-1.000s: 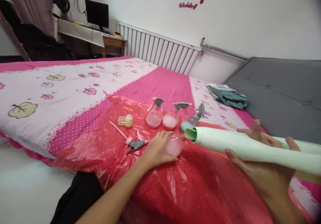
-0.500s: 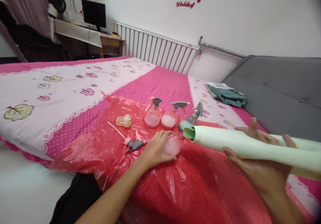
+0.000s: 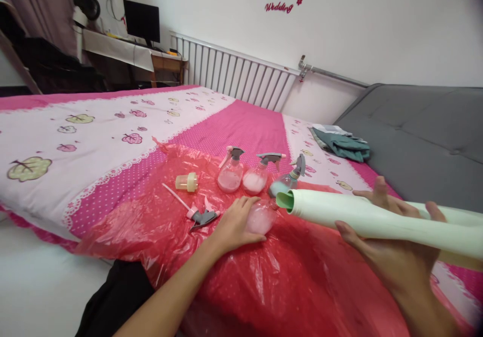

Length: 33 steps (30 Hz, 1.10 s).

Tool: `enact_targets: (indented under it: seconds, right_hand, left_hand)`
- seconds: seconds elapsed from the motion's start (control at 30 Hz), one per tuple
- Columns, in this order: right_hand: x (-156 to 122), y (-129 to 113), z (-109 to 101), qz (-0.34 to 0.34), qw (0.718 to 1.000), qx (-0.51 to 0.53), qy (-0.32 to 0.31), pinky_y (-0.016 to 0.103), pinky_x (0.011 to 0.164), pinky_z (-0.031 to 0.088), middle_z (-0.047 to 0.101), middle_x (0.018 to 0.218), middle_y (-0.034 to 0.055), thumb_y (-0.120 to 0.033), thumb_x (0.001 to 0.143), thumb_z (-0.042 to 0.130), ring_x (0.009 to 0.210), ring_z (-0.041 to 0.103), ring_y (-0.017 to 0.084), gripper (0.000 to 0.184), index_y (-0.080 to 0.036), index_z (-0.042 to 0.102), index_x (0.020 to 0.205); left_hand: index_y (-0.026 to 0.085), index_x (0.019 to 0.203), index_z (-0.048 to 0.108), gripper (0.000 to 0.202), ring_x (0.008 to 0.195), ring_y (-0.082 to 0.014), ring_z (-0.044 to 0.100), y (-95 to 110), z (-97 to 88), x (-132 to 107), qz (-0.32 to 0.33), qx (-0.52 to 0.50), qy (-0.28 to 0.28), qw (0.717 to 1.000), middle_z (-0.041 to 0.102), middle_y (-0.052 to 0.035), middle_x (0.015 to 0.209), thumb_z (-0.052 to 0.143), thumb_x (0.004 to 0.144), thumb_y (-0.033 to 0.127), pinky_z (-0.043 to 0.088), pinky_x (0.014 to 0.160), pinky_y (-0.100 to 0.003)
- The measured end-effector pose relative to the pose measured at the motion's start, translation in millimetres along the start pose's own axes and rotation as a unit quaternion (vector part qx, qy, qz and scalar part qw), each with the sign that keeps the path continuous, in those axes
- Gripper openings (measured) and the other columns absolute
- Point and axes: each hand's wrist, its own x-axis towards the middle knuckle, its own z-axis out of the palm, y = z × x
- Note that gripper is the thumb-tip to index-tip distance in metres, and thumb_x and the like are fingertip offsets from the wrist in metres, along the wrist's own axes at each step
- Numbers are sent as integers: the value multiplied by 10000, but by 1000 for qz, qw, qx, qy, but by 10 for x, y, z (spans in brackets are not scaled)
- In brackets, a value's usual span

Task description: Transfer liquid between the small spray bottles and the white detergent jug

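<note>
My left hand (image 3: pixel 238 222) is wrapped around the side of a clear spray bottle (image 3: pixel 261 218) without its head, tilted to the right, with pale pink liquid inside. My right hand (image 3: pixel 394 231) grips a long, pale green plastic spout (image 3: pixel 332 208); the body it belongs to runs out of view on the right. Its open end, with a darker green lip, is right by the bottle's mouth, which it partly hides. Left of my left hand lies a grey and pink spray head (image 3: pixel 203 218) with a white dip tube.
Three spray bottles with heads on stand behind: one pink (image 3: pixel 229 178), one paler pink (image 3: pixel 254 180), one bluish (image 3: pixel 281 185). A yellowish cup-like piece (image 3: pixel 186 182) lies left. Red plastic sheeting (image 3: pixel 151 216) covers this part of the bed (image 3: pixel 256 123). Folded clothes (image 3: pixel 341 144) lie by the grey headboard (image 3: pixel 418 120).
</note>
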Motion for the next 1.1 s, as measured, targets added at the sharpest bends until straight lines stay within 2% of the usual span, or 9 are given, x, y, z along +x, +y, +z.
enact_targets:
  seconds: [0.63, 0.87, 1.1]
  right_hand:
    - [1, 5, -10, -6, 1000, -9, -10, 740, 1118, 346, 760, 1128, 178, -641, 963, 481, 1075, 685, 463, 880, -153, 269, 1664]
    - [1, 13, -11, -7, 1000, -4, -4, 747, 1110, 349, 764, 1107, 178, -641, 959, 488, 1075, 688, 465, 877, -161, 276, 1663]
    - [10, -4, 8, 1, 1000, 0, -4, 748, 1117, 339, 767, 1119, 181, -666, 955, 473, 1092, 692, 469, 874, -154, 322, 1648]
  left_hand:
    - [235, 1470, 446, 965, 1299, -381, 551, -4, -2, 5, 2, -4, 1, 1000, 566, -137, 1409, 979, 674, 352, 483, 1104, -556]
    - [271, 1471, 451, 954, 1296, -390, 552, -22, 8, 5, 1, -4, 2, 1000, 568, -124, 1407, 970, 677, 370, 486, 1102, -566]
    - [243, 1470, 450, 957, 1294, -386, 552, -11, -4, 6, -1, -1, 0, 1000, 569, -133, 1400, 974, 679, 360, 483, 1101, -560]
